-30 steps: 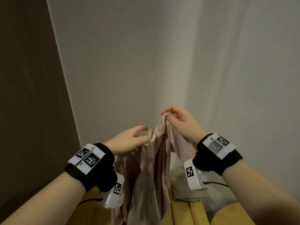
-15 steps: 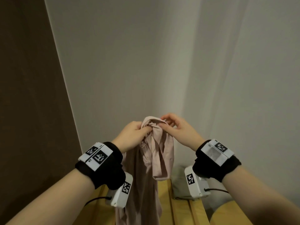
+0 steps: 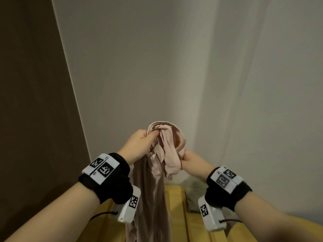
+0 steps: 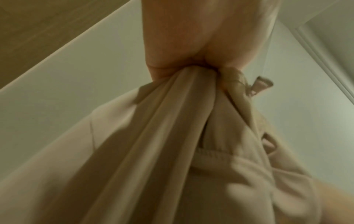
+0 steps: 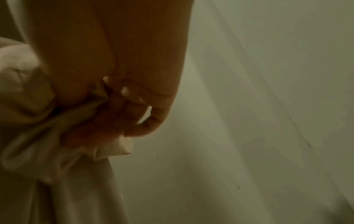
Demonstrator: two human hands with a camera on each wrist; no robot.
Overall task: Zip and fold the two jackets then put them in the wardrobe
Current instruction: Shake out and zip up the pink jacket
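Two wristbands, one on each of my forearms, each black with a white tag block; two white camera boxes hang under them, either side of the jacket (image 3: 153, 198).

One jacket in view, pale pink, held up in the air in front of me. It hangs as a long bunched column from my hands down past the yellow wooden surface (image 3: 176, 203) below it.

My left hand (image 3: 139, 145) grips the jacket at its top, on the left side, fingers curled tight into gathered cloth. In the left wrist view the folds squeeze out under my fist, and one zipper pull (image 4: 262, 84) sticks out just beside the fist, to the right.

My right hand (image 3: 189, 160) is lower, on the right side of the jacket, fingers closed on a loose hanging fold. The right wrist view shows curled fingers (image 5: 134, 106) pinching cloth, one small corner poking out beneath them.

Behind the jacket: one pale wall corner (image 3: 174, 75). Left of the jacket, one dark brown panel (image 3: 31, 102). Right of it, a pale curtain-like surface (image 3: 262, 102). A greyish lump (image 3: 195, 191) sits low behind the jacket; cannot tell what it is
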